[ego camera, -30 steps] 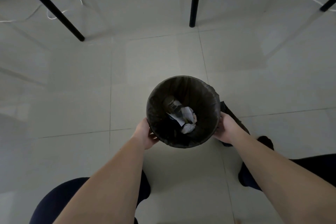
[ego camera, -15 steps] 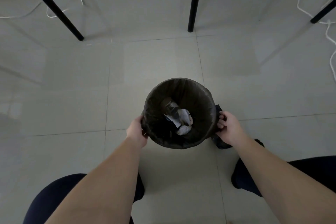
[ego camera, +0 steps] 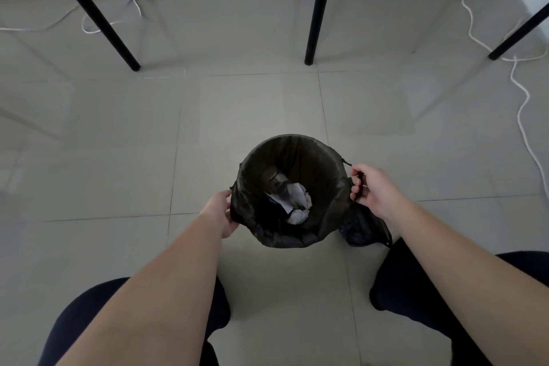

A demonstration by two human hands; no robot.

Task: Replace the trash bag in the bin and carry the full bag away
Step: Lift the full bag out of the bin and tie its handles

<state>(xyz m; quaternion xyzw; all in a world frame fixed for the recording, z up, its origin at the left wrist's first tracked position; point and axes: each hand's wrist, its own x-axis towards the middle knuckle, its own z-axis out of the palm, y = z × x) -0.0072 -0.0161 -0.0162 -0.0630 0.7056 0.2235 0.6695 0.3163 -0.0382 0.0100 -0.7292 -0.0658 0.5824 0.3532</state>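
A round bin stands on the tiled floor, lined with a dark trash bag whose edge folds over the rim. Crumpled white paper and a clear plastic bottle lie in it. My left hand pinches the bag's edge at the left of the rim. My right hand has pulled the bag's edge outward at the right and holds it a little away from the rim. The bin's own wall is hidden under the bag. A dark crumpled bag lies on the floor beside the bin, under my right wrist.
Black table legs stand on the floor beyond the bin, one more leg slanting at the left. White cables trail along the right side and another cable at the far left. My dark-clad knees flank the bin.
My right hand has moved up and outward, drawing the bag's edge off the rim at the right. My left hand shifted its grip on the left edge. The view pulled back.
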